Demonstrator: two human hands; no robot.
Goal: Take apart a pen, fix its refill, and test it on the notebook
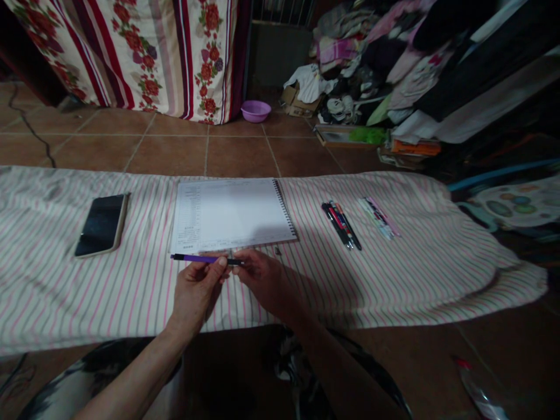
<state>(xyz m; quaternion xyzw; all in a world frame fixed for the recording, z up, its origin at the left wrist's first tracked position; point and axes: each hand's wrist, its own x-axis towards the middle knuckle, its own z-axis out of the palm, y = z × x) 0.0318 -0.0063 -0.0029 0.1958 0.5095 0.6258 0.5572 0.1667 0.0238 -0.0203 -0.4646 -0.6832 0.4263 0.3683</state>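
Observation:
A purple pen with black ends [191,258] is held level just in front of the spiral notebook [240,210]. My left hand [195,286] pinches its barrel between thumb and fingers. At the pen's right-hand end, the fingers of my right hand [265,279] are closed together on the black tip; part of that grip is hidden. The notebook lies open flat, its page mostly blank with a printed column on the left and the spiral on the right. A tiny dark piece [277,251] rests on the cloth beside my right hand.
A phone [101,225] lies at left on the striped cloth [149,291]. Several dark pens [340,226] and a group of pale pens [378,218] lie to the right. Beyond, on the tiled floor, are a purple basin [256,111] and a clothes pile [350,64].

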